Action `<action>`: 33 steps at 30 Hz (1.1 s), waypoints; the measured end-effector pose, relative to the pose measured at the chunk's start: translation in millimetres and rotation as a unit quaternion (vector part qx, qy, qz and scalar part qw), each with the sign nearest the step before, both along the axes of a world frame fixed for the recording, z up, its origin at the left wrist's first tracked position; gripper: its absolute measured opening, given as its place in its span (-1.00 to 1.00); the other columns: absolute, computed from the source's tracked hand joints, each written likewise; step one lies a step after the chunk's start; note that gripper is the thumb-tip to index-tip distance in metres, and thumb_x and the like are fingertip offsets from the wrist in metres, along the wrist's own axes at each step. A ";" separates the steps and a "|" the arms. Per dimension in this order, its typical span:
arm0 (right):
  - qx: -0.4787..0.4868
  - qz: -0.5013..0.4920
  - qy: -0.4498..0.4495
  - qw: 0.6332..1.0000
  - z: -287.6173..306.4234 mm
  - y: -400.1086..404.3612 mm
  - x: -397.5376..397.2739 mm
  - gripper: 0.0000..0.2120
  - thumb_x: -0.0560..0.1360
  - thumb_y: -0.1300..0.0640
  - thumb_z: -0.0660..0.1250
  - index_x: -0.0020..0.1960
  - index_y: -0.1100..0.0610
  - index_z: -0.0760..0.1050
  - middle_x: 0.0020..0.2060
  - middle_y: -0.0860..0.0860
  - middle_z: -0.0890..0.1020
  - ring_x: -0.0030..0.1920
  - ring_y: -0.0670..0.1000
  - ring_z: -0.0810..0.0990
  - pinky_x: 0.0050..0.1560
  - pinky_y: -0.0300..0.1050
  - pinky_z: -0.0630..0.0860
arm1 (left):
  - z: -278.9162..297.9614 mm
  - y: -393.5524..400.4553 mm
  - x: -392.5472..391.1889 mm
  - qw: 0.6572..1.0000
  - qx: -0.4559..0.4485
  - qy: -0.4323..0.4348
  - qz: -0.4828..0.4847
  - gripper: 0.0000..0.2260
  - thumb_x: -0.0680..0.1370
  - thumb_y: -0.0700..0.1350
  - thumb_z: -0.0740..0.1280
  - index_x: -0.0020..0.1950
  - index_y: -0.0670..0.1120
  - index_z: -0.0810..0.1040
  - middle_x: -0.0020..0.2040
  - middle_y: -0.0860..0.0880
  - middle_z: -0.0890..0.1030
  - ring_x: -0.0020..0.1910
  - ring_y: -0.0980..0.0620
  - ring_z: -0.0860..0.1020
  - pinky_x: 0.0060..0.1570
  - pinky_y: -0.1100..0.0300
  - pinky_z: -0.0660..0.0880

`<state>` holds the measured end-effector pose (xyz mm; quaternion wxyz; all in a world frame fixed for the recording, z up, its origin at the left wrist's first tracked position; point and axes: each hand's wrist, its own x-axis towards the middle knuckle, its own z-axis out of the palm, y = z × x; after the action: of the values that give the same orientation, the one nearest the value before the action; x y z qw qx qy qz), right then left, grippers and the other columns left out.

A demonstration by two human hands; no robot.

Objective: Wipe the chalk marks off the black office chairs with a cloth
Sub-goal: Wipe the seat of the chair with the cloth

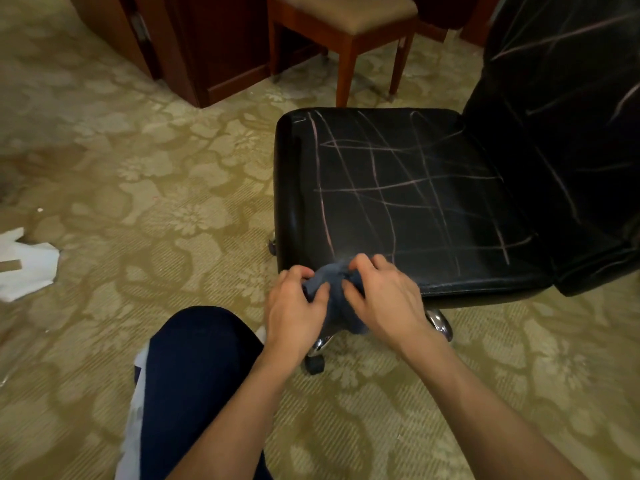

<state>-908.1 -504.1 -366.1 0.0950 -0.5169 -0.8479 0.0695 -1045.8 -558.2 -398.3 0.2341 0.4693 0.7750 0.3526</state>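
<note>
While both hands bunch the grey cloth [332,289] at the seat edge | left hand [294,303] grips it | right hand [384,299] grips it | chalk marks [398,188] cross the black office chair [433,271]

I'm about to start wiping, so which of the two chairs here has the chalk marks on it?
The black office chair on the right, its seat crossed with pale lines. The wooden chair behind it has a tan cushion with no marks visible.

1. A floral-patterned olive carpet [145,161] covers the floor.
2. A wooden stool [349,19] with a tan cushion stands at the top centre.
3. Dark wooden furniture [214,46] stands just left of it.
4. White crumpled paper [27,265] lies at the left edge.
</note>
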 end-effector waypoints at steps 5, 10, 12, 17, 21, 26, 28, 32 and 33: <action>0.037 0.009 -0.011 0.999 -8.6 2.7 -2.9 -0.83 0.52 0.04 0.36 0.03 0.10 0.47 -0.13 0.07 0.53 -0.14 0.18 0.60 -0.27 0.00 0.47 | 1.4 5.7 1.0 0.997 0.035 0.049 -0.038 -0.89 0.55 -0.09 0.40 0.05 -0.02 0.54 -0.07 0.04 0.53 -0.05 0.00 0.52 -0.04 0.13 0.42; 0.120 -0.006 -0.017 0.993 -21.3 7.3 -12.9 -0.74 0.29 0.17 0.56 -0.13 0.11 0.49 -0.27 0.06 0.48 -0.31 0.14 0.55 -0.39 -0.03 0.47 | -4.5 15.6 -11.8 0.996 0.021 0.061 -0.054 -0.91 0.57 -0.07 0.38 0.04 -0.03 0.54 -0.09 0.02 0.55 -0.06 -0.02 0.53 -0.06 0.09 0.44; 0.139 -0.019 -0.009 0.990 -24.9 12.4 -17.6 -0.77 0.32 0.18 0.54 -0.13 0.12 0.51 -0.26 0.07 0.47 -0.29 0.14 0.53 -0.35 -0.01 0.47 | 0.2 25.0 -12.1 0.996 0.015 0.063 -0.054 -0.92 0.58 -0.09 0.36 0.06 -0.04 0.52 -0.06 0.00 0.55 -0.07 -0.02 0.54 -0.08 0.11 0.43; 0.151 -0.040 0.027 0.987 -35.3 30.0 -28.4 -0.80 0.37 0.23 0.53 -0.10 0.18 0.53 -0.26 0.11 0.48 -0.28 0.17 0.52 -0.33 0.03 0.48 | 3.8 49.0 -21.2 0.997 0.018 0.053 -0.054 -0.90 0.58 -0.12 0.37 0.06 -0.05 0.50 -0.07 0.00 0.52 -0.10 -0.01 0.52 -0.15 0.17 0.35; 0.162 -0.050 0.031 0.985 -41.4 50.4 -41.7 -0.82 0.40 0.26 0.53 -0.08 0.21 0.55 -0.25 0.12 0.48 -0.28 0.17 0.51 -0.31 0.05 0.48 | 3.3 74.3 -41.0 0.995 -0.001 0.050 -0.085 -0.88 0.59 -0.09 0.36 0.09 -0.05 0.50 -0.04 0.00 0.50 -0.08 -0.03 0.53 -0.11 0.13 0.40; 0.166 -0.067 0.023 0.984 -36.9 89.0 -67.1 -0.82 0.39 0.26 0.51 -0.09 0.20 0.53 -0.23 0.14 0.49 -0.27 0.19 0.51 -0.29 0.03 0.42 | 6.8 116.5 -55.4 0.995 0.023 0.078 -0.062 -0.82 0.58 -0.09 0.34 0.17 -0.06 0.49 0.05 -0.06 0.53 -0.02 -0.09 0.56 -0.04 -0.01 0.48; 0.169 -0.078 0.011 0.982 -33.8 100.5 -74.2 -0.78 0.39 0.25 0.51 -0.01 0.20 0.54 -0.21 0.15 0.51 -0.25 0.20 0.53 -0.29 0.03 0.43 | 10.1 122.5 -51.0 0.996 0.034 0.080 -0.037 -0.75 0.59 -0.10 0.34 0.25 -0.06 0.44 0.12 -0.08 0.51 0.03 -0.11 0.55 -0.03 0.00 0.49; 0.164 -0.084 -0.009 0.983 -30.8 85.6 -60.1 -0.66 0.49 0.12 0.43 0.22 0.18 0.51 -0.15 0.15 0.53 -0.17 0.20 0.52 -0.21 0.07 0.43 | 7.0 94.7 -42.1 0.999 0.014 0.040 0.020 -0.52 0.59 -0.01 0.35 0.45 -0.08 0.29 0.29 -0.11 0.45 0.15 -0.09 0.53 0.06 0.07 0.47; 0.166 -0.071 -0.014 0.984 -30.4 78.3 -53.1 -0.66 0.50 0.11 0.40 0.24 0.18 0.51 -0.15 0.14 0.53 -0.16 0.19 0.51 -0.21 0.08 0.42 | 6.9 84.5 -39.9 0.999 0.007 0.017 0.028 -0.46 0.57 0.02 0.37 0.47 -0.08 0.26 0.29 -0.12 0.46 0.16 -0.10 0.53 0.09 0.04 0.50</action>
<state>-961.2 -425.9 -396.5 0.1717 -0.5540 -0.8100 -0.0864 -1085.7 -473.7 -391.5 0.2083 0.4551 0.7890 0.3562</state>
